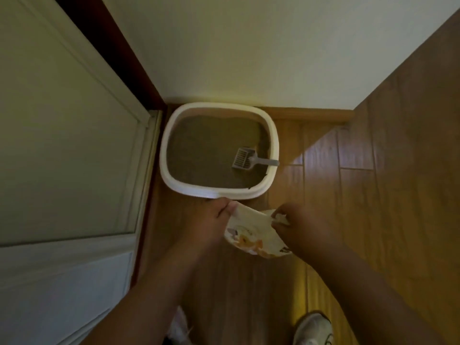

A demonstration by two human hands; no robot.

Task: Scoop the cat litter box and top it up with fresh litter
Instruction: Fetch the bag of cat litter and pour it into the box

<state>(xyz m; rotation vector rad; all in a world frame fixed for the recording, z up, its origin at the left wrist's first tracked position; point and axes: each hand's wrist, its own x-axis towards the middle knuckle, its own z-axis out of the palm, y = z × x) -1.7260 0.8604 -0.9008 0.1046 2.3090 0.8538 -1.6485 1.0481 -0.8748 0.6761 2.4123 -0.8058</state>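
Both hands (206, 220) (306, 225) pinch bag (251, 235) beside litter box (272, 135).

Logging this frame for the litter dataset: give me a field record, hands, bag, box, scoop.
left hand: pinches the bag's top edge at its left end
right hand: pinches the bag's top edge at its right end
litter bag: white with orange print, held above the wood floor, in front of the box
litter box: white rim, brown litter inside, in the corner by the wall
scoop: grey, slotted, lying on the litter, handle on the right rim
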